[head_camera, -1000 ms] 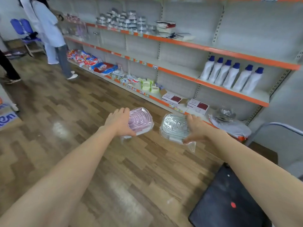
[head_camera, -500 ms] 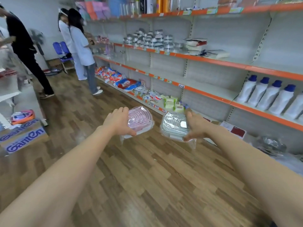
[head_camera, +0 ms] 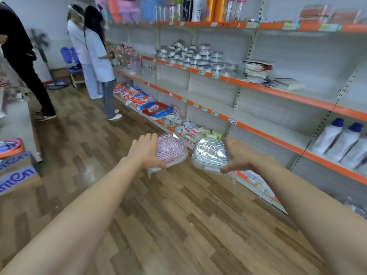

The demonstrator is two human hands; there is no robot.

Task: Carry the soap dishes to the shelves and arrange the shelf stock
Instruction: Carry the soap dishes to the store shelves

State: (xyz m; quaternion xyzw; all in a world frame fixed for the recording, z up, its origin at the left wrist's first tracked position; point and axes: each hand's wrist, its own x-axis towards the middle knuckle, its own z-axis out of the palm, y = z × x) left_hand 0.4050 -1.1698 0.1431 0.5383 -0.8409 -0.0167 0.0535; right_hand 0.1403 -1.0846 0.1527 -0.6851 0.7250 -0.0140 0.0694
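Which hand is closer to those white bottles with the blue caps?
Right. The right hand, holding the grey soap dish, is on the side of the white bottles; the left hand, holding the pink soap dish, is farther.

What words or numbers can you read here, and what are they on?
"12-4": white tag on the orange shelf edge.
Blue letters on the cardboard box: cut off and curly, cannot read them.
Price labels and snack bags: too small and blurred.

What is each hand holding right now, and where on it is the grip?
The left hand grips the pink soap dish by its left edge. The right hand grips the grey soap dish by its right edge. Both dishes are plastic-wrapped.
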